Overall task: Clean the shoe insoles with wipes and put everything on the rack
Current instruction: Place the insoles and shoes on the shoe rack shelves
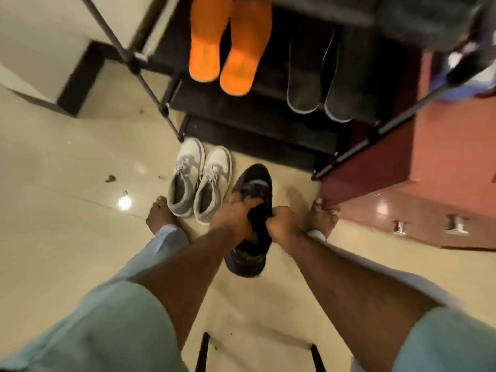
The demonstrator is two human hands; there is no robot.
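Both forearms reach down from pale blue sleeves toward a black sneaker [251,237] standing on the tiled floor [67,183] between the person's bare feet. Left hand [233,220] has its fingers curled into the shoe's opening, seemingly gripping the tongue or the insole edge; right hand [283,220] is curled tight around the collar at the other side. A sneaker like this is light and soft-walled, so bracing the collar while pulling looks sensible; the insole, I judge, will be thin, floppy and best peeled up from the heel. Just beyond stand grey-and-white sneakers [198,183]. Farther off, the black shoe rack [150,84] holds orange slippers [228,55] and dark slip-ons [319,84].
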